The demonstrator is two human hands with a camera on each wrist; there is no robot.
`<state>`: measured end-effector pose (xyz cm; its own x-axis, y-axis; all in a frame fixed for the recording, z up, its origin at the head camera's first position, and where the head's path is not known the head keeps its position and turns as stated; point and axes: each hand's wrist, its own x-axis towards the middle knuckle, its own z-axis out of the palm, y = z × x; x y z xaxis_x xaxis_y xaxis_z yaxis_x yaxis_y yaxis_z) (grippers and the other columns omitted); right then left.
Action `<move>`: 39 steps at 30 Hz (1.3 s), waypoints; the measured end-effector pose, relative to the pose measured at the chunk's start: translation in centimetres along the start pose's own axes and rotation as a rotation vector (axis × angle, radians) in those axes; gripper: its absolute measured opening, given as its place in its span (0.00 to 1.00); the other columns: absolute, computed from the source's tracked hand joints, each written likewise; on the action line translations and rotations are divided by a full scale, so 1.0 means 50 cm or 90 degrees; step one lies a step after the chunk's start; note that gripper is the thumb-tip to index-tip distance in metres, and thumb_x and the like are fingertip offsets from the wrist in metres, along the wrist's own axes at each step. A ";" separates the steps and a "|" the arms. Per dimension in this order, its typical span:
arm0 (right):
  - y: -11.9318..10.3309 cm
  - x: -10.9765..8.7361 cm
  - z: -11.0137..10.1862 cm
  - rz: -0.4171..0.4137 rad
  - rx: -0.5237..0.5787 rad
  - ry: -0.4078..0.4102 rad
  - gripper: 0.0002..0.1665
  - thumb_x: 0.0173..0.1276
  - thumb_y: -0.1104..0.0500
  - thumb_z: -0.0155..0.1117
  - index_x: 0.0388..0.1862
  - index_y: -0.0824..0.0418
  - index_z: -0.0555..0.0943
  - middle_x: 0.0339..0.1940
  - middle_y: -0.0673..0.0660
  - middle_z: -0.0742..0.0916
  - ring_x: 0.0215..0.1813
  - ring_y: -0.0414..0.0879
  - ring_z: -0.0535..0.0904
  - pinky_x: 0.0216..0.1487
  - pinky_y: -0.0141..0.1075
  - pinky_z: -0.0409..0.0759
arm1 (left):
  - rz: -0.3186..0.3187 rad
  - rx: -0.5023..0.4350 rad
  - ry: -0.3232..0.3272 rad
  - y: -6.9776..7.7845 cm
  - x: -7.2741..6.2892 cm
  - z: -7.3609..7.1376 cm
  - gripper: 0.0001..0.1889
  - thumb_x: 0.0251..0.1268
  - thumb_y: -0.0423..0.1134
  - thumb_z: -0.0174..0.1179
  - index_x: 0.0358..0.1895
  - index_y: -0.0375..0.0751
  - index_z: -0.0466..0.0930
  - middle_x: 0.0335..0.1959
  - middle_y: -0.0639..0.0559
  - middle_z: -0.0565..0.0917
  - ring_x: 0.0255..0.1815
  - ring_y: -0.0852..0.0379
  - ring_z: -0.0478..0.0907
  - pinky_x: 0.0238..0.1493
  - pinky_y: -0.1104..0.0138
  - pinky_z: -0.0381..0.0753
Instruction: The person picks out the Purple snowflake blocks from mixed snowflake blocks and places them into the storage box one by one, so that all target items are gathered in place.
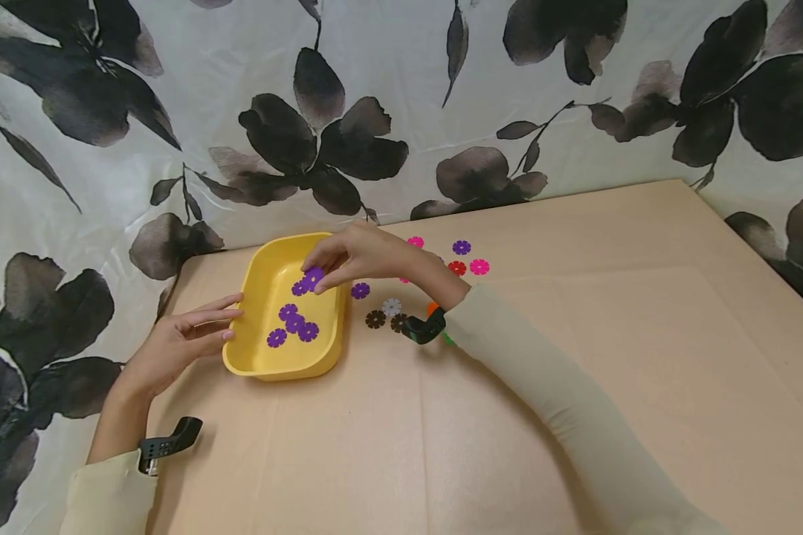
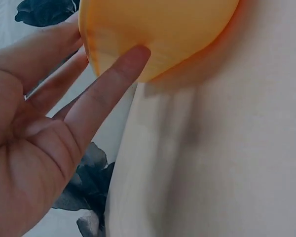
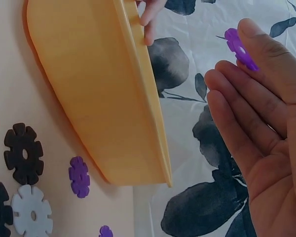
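Observation:
A yellow tray stands on the table with several purple flower-shaped discs lying inside. Over its right side, my right hand pinches a purple disc between thumb and fingers; the right wrist view shows this disc held at the thumb tip. My left hand steadies the tray from the left, fingers fairly straight. In the left wrist view the left thumb presses the tray's outer wall, with the other fingers at its rim.
Right of the tray lie more discs: a purple one, a white one, a black one, a red one and a pink one. Some are partly hidden by my right forearm. Floral cloth hangs behind the table.

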<state>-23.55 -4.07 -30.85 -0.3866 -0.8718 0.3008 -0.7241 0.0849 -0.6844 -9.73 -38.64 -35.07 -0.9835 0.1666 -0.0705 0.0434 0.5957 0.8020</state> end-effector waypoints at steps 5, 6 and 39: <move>0.003 0.012 0.006 0.009 0.004 -0.008 0.25 0.63 0.53 0.77 0.56 0.63 0.86 0.49 0.52 0.90 0.49 0.35 0.85 0.53 0.24 0.82 | 0.033 0.085 0.002 -0.002 0.008 -0.005 0.20 0.71 0.44 0.65 0.62 0.43 0.83 0.76 0.57 0.69 0.71 0.63 0.66 0.51 0.78 0.82; 0.004 0.016 0.008 0.011 0.004 -0.012 0.25 0.63 0.52 0.77 0.56 0.63 0.86 0.49 0.51 0.90 0.49 0.35 0.85 0.53 0.24 0.82 | 0.039 0.096 -0.001 -0.004 0.009 -0.006 0.19 0.72 0.43 0.65 0.62 0.42 0.83 0.76 0.56 0.69 0.71 0.61 0.65 0.51 0.78 0.81; 0.040 0.096 0.034 0.160 0.062 -0.039 0.25 0.64 0.51 0.76 0.59 0.57 0.86 0.48 0.49 0.91 0.50 0.36 0.85 0.55 0.24 0.82 | -0.009 -0.066 -0.046 -0.019 0.043 -0.016 0.22 0.71 0.38 0.64 0.63 0.29 0.79 0.78 0.65 0.65 0.79 0.50 0.58 0.54 0.73 0.82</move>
<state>-25.88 -8.90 -31.93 -0.5097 -0.8570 0.0751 -0.5508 0.2580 -0.7938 -12.01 -39.46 -35.52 -0.9684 0.2174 -0.1219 0.0076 0.5145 0.8575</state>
